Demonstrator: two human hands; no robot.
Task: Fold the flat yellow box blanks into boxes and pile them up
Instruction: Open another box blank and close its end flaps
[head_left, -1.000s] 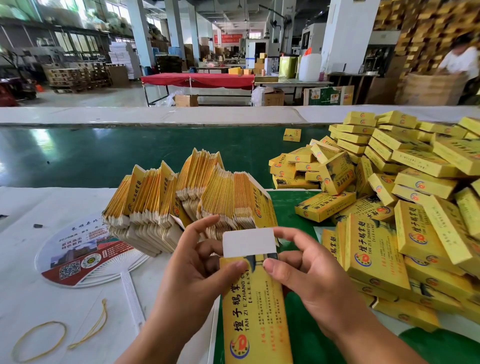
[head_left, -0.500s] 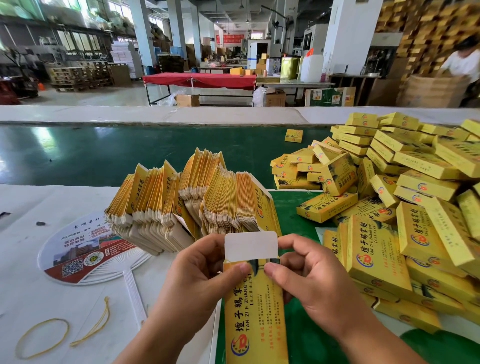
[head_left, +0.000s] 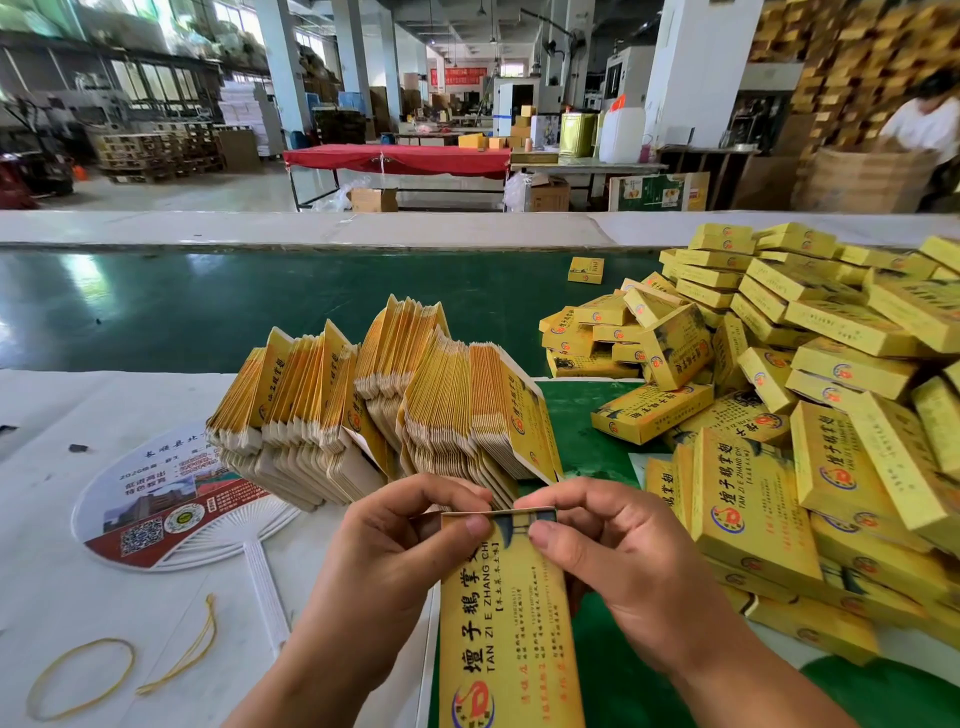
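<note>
**Box blank pinched at its top edge between our two hands**

Box blank (head_left: 506, 623) stands lengthwise in front of us, its printed yellow face toward the camera and its lower end running out of the bottom of the view. Our left hand (head_left: 395, 545) grips the upper left corner, thumb pressed on the front face and fingers curled behind. Our right hand (head_left: 618, 551) mirrors it on the upper right corner, thumb on the front and fingers wrapped over the top edge. The two thumbs sit close together just below the folded top edge, so the whole grip is at the far end of the blank, with the long body hanging below our hands.

Just beyond our fingers, a fanned stack of flat blanks (head_left: 384, 400) stands on edge on the white table cover (head_left: 62, 571). To our right, a heap of folded boxes (head_left: 810, 395) spreads over the green surface (head_left: 208, 306). At left we see a printed hand fan (head_left: 171, 504) lying flat, and nearer to us two yellow rubber bands (head_left: 78, 675) beside it.
</note>
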